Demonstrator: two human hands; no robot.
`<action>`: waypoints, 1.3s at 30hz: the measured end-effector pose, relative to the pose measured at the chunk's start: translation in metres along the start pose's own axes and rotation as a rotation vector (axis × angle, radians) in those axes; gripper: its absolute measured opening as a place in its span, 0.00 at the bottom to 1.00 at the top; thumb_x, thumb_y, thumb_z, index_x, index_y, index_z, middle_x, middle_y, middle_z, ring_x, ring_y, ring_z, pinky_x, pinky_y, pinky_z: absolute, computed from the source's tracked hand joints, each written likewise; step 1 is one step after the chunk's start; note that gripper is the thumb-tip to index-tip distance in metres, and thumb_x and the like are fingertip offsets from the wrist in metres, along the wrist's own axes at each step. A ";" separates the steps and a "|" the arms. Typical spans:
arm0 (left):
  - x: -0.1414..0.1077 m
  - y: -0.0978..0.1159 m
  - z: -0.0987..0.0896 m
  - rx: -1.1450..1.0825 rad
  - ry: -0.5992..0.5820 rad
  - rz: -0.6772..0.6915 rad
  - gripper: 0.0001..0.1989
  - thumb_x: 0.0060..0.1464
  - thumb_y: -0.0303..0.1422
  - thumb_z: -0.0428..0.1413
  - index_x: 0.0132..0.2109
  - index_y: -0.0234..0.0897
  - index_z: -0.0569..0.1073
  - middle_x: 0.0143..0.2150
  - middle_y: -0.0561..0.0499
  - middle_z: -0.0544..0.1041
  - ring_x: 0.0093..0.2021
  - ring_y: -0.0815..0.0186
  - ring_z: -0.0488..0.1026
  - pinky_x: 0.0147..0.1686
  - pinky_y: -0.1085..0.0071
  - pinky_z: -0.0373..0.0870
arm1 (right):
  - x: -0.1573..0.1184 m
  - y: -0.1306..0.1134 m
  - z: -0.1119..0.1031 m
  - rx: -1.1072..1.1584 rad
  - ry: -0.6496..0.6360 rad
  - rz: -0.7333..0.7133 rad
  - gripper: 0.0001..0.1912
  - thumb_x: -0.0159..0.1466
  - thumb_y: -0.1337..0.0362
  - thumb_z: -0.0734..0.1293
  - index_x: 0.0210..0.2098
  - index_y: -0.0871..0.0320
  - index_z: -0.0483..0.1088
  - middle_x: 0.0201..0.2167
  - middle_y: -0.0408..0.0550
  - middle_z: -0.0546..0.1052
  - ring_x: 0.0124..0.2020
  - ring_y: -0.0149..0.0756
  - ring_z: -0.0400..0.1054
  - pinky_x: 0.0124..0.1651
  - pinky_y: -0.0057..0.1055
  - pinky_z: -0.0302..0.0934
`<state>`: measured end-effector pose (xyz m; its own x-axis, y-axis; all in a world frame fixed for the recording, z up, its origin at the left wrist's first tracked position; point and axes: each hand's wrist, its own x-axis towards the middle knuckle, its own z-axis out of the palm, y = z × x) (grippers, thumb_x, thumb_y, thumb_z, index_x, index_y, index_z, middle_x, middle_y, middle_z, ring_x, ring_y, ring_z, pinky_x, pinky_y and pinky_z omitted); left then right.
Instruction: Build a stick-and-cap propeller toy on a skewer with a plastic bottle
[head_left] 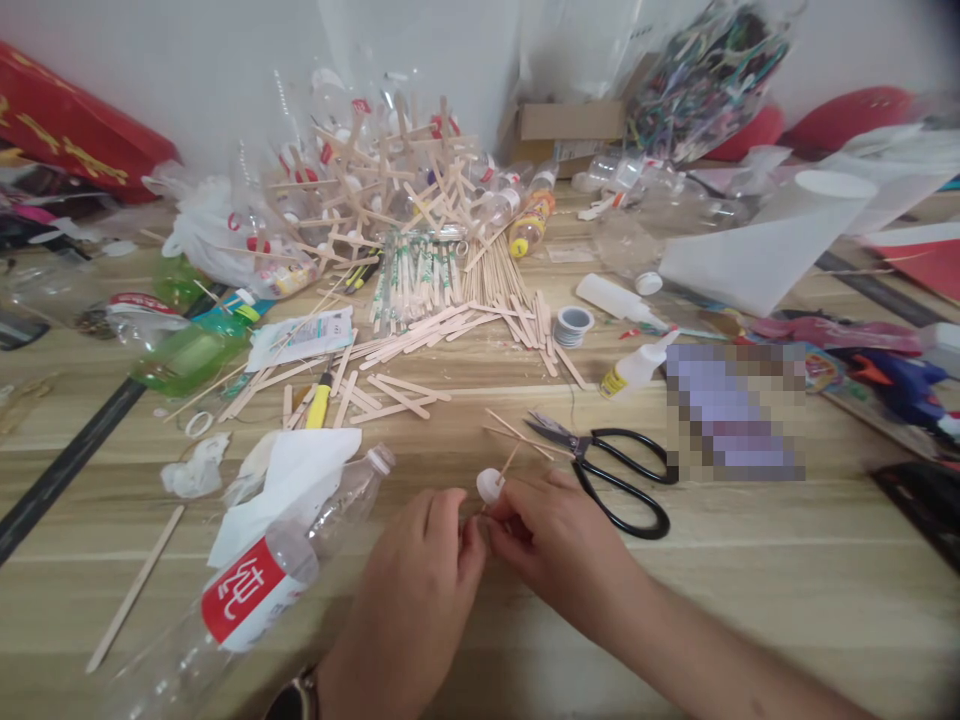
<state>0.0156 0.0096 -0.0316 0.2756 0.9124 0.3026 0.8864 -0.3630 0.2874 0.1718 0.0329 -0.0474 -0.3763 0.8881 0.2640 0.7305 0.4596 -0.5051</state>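
Note:
A white bottle cap (490, 486) shows between my two hands, with a thin wooden stick (509, 459) poking up out of it. My right hand (559, 545) pinches the stick just beneath the cap. Thumb and fingertips of my left hand (420, 570) press together right beside it; what they grip is hidden. Black-handled scissors (585, 445) lie just beyond my right hand, blades pointing left across several short thin sticks (517, 437). Left of my hands, a clear plastic bottle with a red label (251, 595) rests on its side.
Flat craft sticks (420, 335) spread over the table's middle, before a pile of bottles and stick frames (390, 170). A glue bottle (634, 368) and a spool (574, 326) stand beyond the scissors. A yellow utility knife (319, 400) and white paper (300, 470) lie left.

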 end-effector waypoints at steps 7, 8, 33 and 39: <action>0.000 -0.002 -0.004 0.085 -0.023 0.034 0.10 0.54 0.22 0.47 0.29 0.39 0.66 0.25 0.52 0.75 0.24 0.64 0.74 0.22 0.70 0.65 | -0.001 0.002 0.002 0.008 -0.012 -0.013 0.10 0.52 0.76 0.64 0.21 0.56 0.62 0.16 0.37 0.69 0.20 0.29 0.59 0.31 0.29 0.48; 0.000 -0.002 -0.004 0.074 -0.023 0.034 0.10 0.55 0.22 0.47 0.29 0.39 0.67 0.25 0.52 0.75 0.24 0.64 0.74 0.22 0.70 0.64 | -0.001 0.002 0.002 0.005 -0.013 -0.016 0.10 0.52 0.76 0.64 0.21 0.56 0.62 0.16 0.38 0.69 0.20 0.29 0.59 0.31 0.29 0.48; -0.001 -0.003 0.000 -0.034 -0.095 0.051 0.10 0.57 0.23 0.49 0.33 0.38 0.72 0.28 0.52 0.73 0.27 0.64 0.72 0.27 0.69 0.65 | 0.000 -0.003 -0.001 0.082 -0.040 0.068 0.10 0.56 0.74 0.65 0.21 0.57 0.64 0.17 0.39 0.68 0.23 0.30 0.62 0.29 0.28 0.50; 0.000 -0.004 0.001 0.012 -0.068 0.103 0.12 0.57 0.21 0.49 0.31 0.37 0.73 0.26 0.51 0.72 0.26 0.62 0.72 0.25 0.68 0.65 | 0.000 -0.001 -0.001 0.061 -0.051 0.038 0.09 0.57 0.75 0.66 0.24 0.58 0.67 0.22 0.42 0.71 0.25 0.32 0.65 0.30 0.28 0.52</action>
<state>0.0125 0.0114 -0.0339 0.3902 0.8811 0.2672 0.8561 -0.4540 0.2470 0.1712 0.0328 -0.0461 -0.3791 0.9030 0.2020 0.7089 0.4238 -0.5638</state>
